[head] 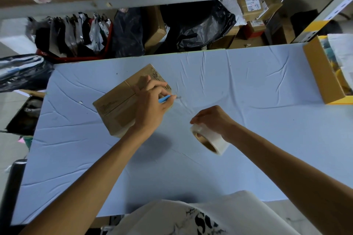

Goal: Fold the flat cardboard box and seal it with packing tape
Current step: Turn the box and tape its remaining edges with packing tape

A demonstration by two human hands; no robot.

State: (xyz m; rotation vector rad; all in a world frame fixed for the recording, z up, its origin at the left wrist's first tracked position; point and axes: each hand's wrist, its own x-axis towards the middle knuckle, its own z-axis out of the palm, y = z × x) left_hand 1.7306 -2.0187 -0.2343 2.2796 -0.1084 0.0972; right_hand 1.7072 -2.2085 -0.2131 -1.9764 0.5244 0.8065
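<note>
A folded brown cardboard box (118, 101) lies on the pale blue tablecloth (248, 91), left of centre, with clear tape along its top seam. My left hand (152, 99) rests over the box's right end and grips a small blue cutter (164, 99), its tip pointing right at the box's edge. My right hand (212, 118) holds a roll of clear packing tape (210, 139) just above the cloth, to the right of the box. A faint strip of tape seems to run from the roll toward the box.
An open yellow-brown carton (322, 74) with papers stands at the table's right edge. Behind the table, shelves hold black bags (202, 25), boxes and hanging garments (72, 34). A dark bag (21, 70) lies off the table's left side.
</note>
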